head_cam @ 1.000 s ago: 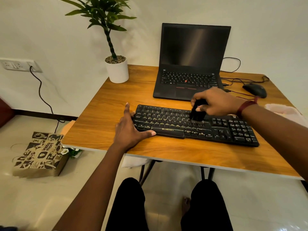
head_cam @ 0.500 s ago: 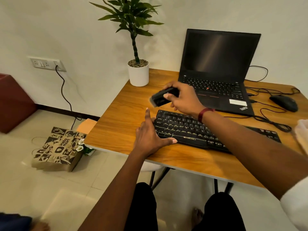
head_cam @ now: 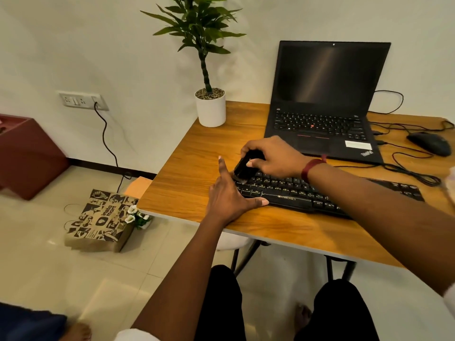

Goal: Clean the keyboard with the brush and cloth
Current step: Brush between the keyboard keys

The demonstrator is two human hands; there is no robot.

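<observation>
Brush (head_cam: pixel 242 167) on ZEBRONICS keyboard (head_cam: pixel 290 193), ThinkPad laptop (head_cam: pixel 320 124), insta mart bag (head_cam: pixel 98 220)

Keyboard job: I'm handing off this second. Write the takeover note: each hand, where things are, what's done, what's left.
Right hand: grips the brush, bristles down on the keys at the left end of the keyboard.
Left hand: open, flat on the desk at the keyboard's left edge, thumb along its front.
Cloth: not clearly in view.
Done: brushing is under way; how much is covered cannot be told.
Left: probably brush the remaining keys, then wipe with the cloth.
</observation>
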